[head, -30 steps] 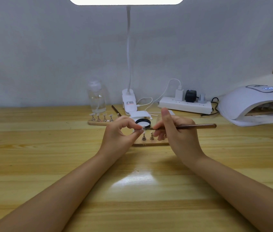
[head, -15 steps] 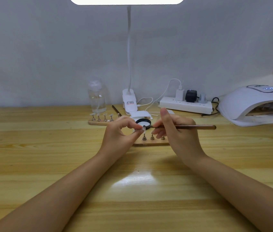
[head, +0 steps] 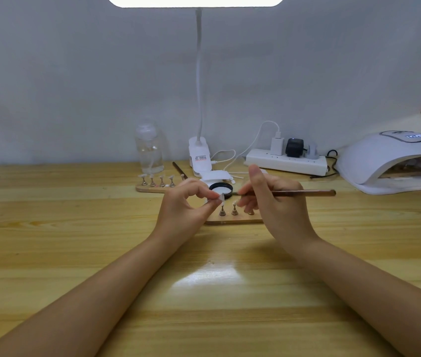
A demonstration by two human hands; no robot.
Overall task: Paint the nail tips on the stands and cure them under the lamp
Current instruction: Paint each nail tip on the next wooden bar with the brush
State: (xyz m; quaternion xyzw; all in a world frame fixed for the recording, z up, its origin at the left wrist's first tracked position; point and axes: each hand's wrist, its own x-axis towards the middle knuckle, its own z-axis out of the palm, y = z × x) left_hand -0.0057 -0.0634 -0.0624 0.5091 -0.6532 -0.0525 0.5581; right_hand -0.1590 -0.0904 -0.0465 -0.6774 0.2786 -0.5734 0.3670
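Head view, centre of frame: left hand (head: pixel 186 204) pinching a small white nail tip (head: pixel 221 197) between thumb and fingertips, just above the near wooden stand board (head: pixel 232 220) and its upright pegs; right hand (head: pixel 268 199) gripping a thin brown brush (head: pixel 304 193), handle pointing to the right, bristle end sitting close to the nail tip, in front of a black-rimmed round pot (head: pixel 221 188). Further back, left of centre: second stand board (head: pixel 152 188) carrying tips; far right edge: white curing lamp (head: pixel 395 161) resting on the wooden table (head: pixel 75 240).
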